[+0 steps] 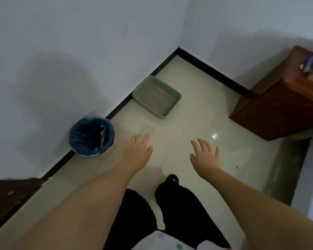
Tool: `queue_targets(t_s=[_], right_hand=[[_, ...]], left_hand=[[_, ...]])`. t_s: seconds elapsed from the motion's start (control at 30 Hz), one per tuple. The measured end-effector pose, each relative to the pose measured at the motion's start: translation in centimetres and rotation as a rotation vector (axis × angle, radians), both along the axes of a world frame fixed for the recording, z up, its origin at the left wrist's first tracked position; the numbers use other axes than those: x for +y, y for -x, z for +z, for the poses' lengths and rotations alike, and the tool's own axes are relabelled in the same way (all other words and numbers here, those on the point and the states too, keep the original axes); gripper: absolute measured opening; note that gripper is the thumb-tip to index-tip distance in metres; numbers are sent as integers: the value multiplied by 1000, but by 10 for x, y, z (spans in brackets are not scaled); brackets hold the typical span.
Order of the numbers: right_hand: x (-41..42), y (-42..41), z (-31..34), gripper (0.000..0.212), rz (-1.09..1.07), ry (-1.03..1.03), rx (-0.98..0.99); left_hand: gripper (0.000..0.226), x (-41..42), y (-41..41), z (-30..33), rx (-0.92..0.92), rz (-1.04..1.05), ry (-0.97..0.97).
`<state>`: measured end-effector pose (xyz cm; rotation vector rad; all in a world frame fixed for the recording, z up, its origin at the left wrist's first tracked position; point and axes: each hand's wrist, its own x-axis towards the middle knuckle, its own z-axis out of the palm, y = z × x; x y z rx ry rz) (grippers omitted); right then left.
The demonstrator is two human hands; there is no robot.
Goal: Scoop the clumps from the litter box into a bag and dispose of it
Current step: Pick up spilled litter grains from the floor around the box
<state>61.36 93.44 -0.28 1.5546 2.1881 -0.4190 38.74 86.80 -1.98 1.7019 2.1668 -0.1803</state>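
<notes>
While I look down from the head camera, both of my hands hang out over the pale tiled floor [197,123] with nothing in them. My left hand [138,150] sits at lower centre, fingers loose and spread; my right hand [205,156] is just right of it, fingers splayed, empty too. The two are well apart from each other and from everything on the floor.

Above them, near the middle of the frame, the green litter box [156,96] lies flat on the tiles, tucked toward the corner where the two white walls meet. Its long axis runs from upper left to lower right, with its upper-left end against the black skirting [119,107]. Grey litter [155,98] fills it; a darker spot near the lower edge may be a clump, though the picture is too soft to say.

At left centre stands a round bin lined with a blue bag [91,137], against the same skirting. A reddish-brown wooden cabinet [278,105] fills the right edge. My dark trousers [179,204] and a black shoe [172,178] show at the bottom.
</notes>
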Motion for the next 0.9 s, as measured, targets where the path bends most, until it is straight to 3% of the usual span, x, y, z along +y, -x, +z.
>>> queue_targets(t_s=[0.27,0.6,0.77,0.9], right_hand=[[133,36,-65,51,1,115,-41],[229,89,-197,48,-152,253,10],[266,88,-317,40,-208,445,53],[289,74,-440,36,-243,452,147]], left_hand=[[50,99,15,-68,-98,102,142],[51,217,57,-185,-99,46,234],[51,257,46,-302,-158,12,279],[52,279,29,-428,-256,-54,415]])
